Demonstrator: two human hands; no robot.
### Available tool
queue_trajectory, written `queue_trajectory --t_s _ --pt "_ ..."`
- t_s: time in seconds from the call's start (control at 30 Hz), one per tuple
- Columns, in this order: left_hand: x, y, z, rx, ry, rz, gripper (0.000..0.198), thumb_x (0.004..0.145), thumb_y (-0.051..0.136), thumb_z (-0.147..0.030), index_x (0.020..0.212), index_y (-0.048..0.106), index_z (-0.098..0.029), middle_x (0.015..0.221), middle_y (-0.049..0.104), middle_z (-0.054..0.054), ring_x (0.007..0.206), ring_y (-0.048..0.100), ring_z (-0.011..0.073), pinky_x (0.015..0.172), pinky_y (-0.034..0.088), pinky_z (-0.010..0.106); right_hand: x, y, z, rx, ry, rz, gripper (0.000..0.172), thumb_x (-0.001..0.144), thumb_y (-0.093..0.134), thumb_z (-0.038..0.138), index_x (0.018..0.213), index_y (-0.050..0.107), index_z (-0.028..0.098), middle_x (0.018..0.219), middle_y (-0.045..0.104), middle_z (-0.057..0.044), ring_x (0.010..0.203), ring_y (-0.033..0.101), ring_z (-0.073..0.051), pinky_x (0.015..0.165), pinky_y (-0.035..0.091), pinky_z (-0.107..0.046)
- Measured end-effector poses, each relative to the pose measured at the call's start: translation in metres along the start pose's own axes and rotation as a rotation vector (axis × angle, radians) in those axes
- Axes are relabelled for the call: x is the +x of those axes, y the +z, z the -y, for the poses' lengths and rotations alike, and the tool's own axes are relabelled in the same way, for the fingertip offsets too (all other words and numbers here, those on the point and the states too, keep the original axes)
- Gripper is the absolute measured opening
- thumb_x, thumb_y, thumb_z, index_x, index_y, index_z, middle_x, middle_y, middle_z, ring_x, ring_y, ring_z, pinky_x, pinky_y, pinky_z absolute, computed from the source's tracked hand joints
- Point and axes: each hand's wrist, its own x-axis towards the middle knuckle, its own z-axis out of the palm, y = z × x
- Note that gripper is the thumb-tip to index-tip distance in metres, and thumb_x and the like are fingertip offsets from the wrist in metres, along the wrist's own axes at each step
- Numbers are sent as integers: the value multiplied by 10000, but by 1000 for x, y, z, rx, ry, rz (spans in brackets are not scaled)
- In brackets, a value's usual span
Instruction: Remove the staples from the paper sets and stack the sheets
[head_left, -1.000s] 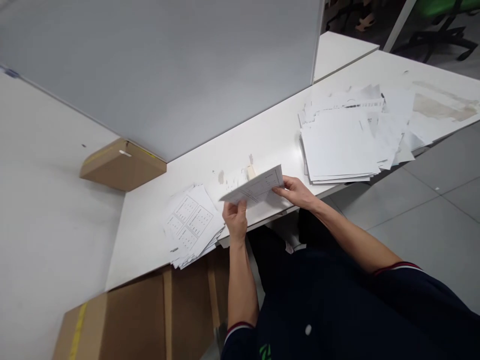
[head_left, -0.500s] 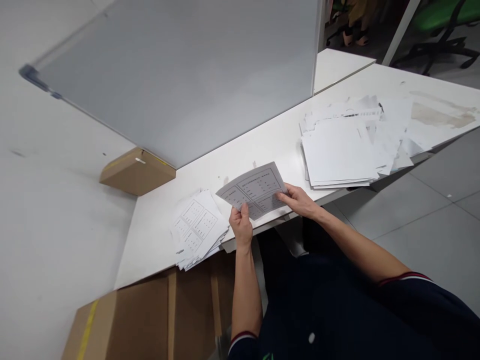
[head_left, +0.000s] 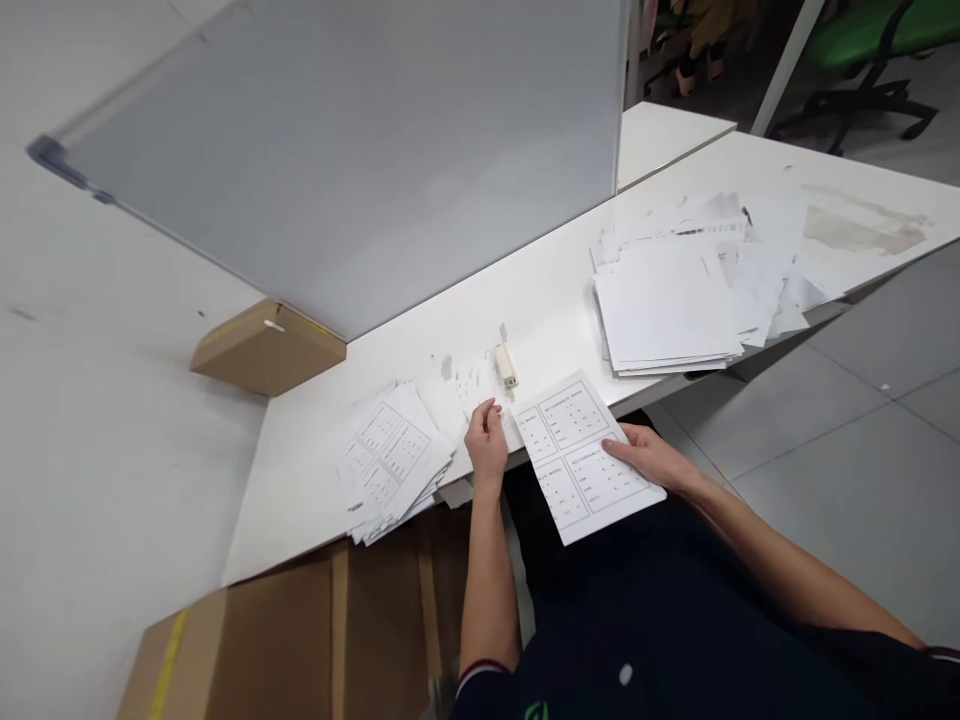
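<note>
My right hand (head_left: pixel 649 455) pinches the edge of a printed sheet of paper (head_left: pixel 585 455), thumb on top. The sheet has boxed sections of text and hangs over the table's front edge, in front of my body. My left hand (head_left: pixel 487 445) is off the sheet, just left of it, with its fingers loosely bent, slightly apart and nothing visible in them. Beyond my left fingers a small cream-coloured block, possibly a stapler (head_left: pixel 505 367), lies on the white table (head_left: pixel 300 440). A pile of printed sheets (head_left: pixel 397 450) lies to the left.
A large stack of loose paper (head_left: pixel 667 305) spreads over the right side of the table. A whiteboard (head_left: pixel 390 150) stands along the back. A cardboard box (head_left: pixel 270 345) sits at the back left, with larger cartons (head_left: pixel 277 640) below the table. A green chair (head_left: pixel 862 40) stands far right.
My left hand has let go of the sheet. My right hand has swung it down and right, turning its printed face up. The cream block behind it now shows.
</note>
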Motion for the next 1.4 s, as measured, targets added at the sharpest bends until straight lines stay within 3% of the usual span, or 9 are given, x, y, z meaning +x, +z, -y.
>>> queue_trajectory --t_s 0.3,0.53,0.9,1.07,1.23,1.4 --pt "24 15 8 125 158 68 379 843 383 -253 1202 493 -205 982 590 79 867 550 149 791 427 294 30 10 18 0 0 -109 234 779 542 286 956 641 169 783 705 -59 648 660 -194 506 520 -274" --pt "23 16 5 276 236 127 445 854 315 -192 1284 419 -249 976 538 79 920 497 178 829 398 332 45 13 23 40 18 -120 232 774 560 274 961 631 157 809 706 -70 665 658 -197 526 525 -279" --pt "24 17 7 372 208 184 487 820 311 -96 1238 482 -278 937 478 73 895 475 182 805 414 329 52 13 20 1 -1 -131 295 790 550 315 1036 593 159 877 697 -84 721 660 -204 585 540 -301" --pt "21 17 5 427 203 197 507 849 253 -103 1312 383 -264 960 483 84 894 473 177 784 424 321 46 12 24 -55 -76 -142 302 793 527 265 1076 567 167 968 680 -72 783 654 -196 654 543 -305" --pt "20 15 5 343 239 134 459 888 253 -186 1338 333 -225 999 527 95 939 500 174 811 421 319 29 -7 47 -139 -177 -255 326 783 546 284 1092 562 178 960 679 -70 824 647 -210 668 545 -326" --pt "21 14 11 307 266 52 418 884 288 -218 1279 418 -185 987 556 102 924 531 170 797 437 311 24 -54 88 -160 -268 -561 307 742 598 291 1011 582 145 867 688 -82 712 650 -201 596 546 -328"
